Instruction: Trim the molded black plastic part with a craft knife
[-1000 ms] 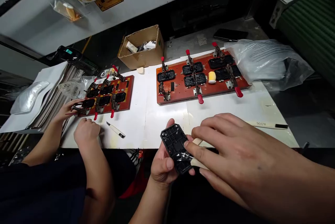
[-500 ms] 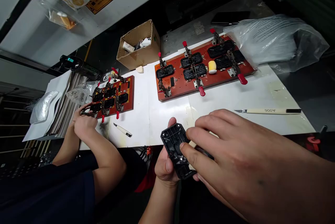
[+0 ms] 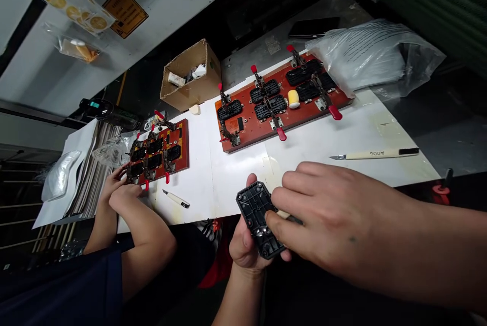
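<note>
My left hand [image 3: 243, 245] holds a black plastic housing part [image 3: 254, 209] from below, its ribbed inner side tilted up towards me. Small shiny metal bits show in its lower half. My right hand [image 3: 323, 214] is closed over the housing's right edge, its index fingertip near the ribs. Between its fingers sits a slim cream-coloured tool [image 3: 283, 214] with a dark section, mostly hidden, so its working end cannot be made out. Beyond my hands lies a craft knife [image 3: 375, 154] with a cream handle, resting flat on the white-covered table [image 3: 236, 184].
A red-brown fixture board [image 3: 247, 135] carries black parts, red-handled toggle clamps and a yellow-white spool [image 3: 293, 99]. Behind it are a cardboard box [image 3: 196, 90] and a plastic bag [image 3: 373, 57]. At left, a co-worker's hands [image 3: 124, 191] touch a smaller fixture board [image 3: 185, 145]; another knife [image 3: 176, 198] lies nearby.
The camera view has shifted, moving the table items leftward. My right hand has turned slightly over the housing, and less of the cream tool shows. My left hand keeps its hold.
</note>
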A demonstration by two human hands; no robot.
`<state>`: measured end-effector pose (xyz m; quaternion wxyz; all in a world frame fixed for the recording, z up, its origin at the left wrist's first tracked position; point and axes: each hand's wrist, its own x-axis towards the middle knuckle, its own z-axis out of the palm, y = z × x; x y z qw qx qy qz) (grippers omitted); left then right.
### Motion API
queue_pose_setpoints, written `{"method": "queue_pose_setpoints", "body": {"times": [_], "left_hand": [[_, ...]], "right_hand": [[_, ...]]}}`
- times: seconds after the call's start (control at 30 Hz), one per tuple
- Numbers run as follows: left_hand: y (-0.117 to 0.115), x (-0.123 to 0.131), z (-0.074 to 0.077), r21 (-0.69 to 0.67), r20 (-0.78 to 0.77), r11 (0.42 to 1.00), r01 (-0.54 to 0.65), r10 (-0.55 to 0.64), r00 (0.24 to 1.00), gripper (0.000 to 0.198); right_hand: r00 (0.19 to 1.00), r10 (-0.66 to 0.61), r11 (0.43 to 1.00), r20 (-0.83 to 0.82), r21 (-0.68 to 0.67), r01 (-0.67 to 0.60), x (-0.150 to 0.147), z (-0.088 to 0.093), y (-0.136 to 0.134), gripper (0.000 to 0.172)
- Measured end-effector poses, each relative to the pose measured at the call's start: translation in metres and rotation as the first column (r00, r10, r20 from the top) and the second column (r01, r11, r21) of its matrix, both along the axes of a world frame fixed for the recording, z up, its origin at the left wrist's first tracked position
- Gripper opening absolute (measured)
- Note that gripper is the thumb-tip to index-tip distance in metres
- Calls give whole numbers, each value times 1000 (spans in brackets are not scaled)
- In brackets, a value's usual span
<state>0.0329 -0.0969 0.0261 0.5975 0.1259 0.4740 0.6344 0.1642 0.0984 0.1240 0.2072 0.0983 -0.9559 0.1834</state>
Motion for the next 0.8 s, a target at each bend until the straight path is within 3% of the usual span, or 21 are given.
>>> {"method": "queue_pose_setpoints", "body": {"times": [0.1, 0.17, 0.27, 0.4, 0.5, 0.67, 0.73, 0.8], "left_hand": [[2, -8, -5, 92, 170, 976, -196, 179, 969, 97], [3, -15, -6, 69, 243, 963, -261, 238, 940, 82], [3, -22, -8, 17, 244, 976, -216, 205, 948, 62], [9, -14, -10, -14, 207, 991, -135, 135, 969, 54], [16, -3, -8, 10, 217, 995, -94, 90, 972, 70], [20, 10, -5, 29, 175, 994, -107, 100, 979, 99], [22, 9, -2, 27, 105, 991, -128, 124, 987, 104], [30, -4, 5, 17, -80, 992, -122, 123, 989, 101]], "right_hand": [[995, -96, 995, 8, 20, 96, 18, -2, 28, 17], [965, -258, 966, 47, 44, 256, 36, -18, 58, 28], [838, -506, 863, 203, 141, 486, 68, -69, 111, 40], [664, -648, 759, 372, 246, 602, 97, -138, 154, 44], [659, -676, 736, 329, 258, 626, 100, -158, 149, 47], [772, -598, 800, 217, 225, 556, 107, -154, 113, 38], [798, -560, 826, 224, 226, 516, 112, -154, 103, 30], [831, -514, 858, 214, 134, 496, 114, -157, 96, 27]]}}
